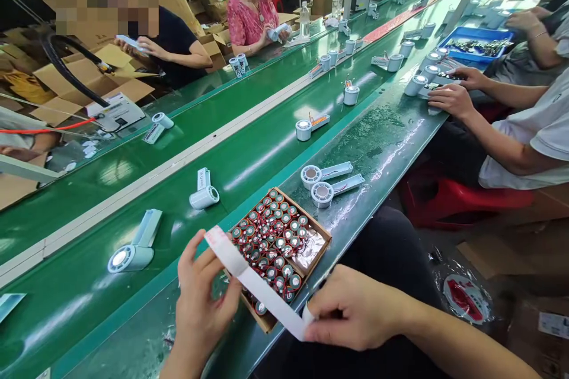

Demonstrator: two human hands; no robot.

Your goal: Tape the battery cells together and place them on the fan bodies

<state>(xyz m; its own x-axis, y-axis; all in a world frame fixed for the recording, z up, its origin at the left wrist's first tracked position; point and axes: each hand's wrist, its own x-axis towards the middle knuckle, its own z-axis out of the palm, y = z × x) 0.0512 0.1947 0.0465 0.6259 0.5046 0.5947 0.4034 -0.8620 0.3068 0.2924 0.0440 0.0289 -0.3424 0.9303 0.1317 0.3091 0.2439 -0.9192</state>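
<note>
A strip of white tape (272,302) is stretched between my two hands above a cardboard box (320,244) filled with small round cells with red and black wires. My left hand (202,299) holds the tape's upper left end between thumb and fingers. At the lower right, my right hand (351,308) is closed on the other end, beside a small white piece partly hidden by the fingers. Beyond the box, two pale blue fan units (322,194) with long handles lie side by side on the metal table edge (377,136).
Several fan units, one (131,256) at the left, lie on the green conveyor belt (249,160). A blue tray (475,44) of small parts stands at the back right, near a co-worker's hands (453,98). Other people sit across the belt. A red stool (462,198) is at the right.
</note>
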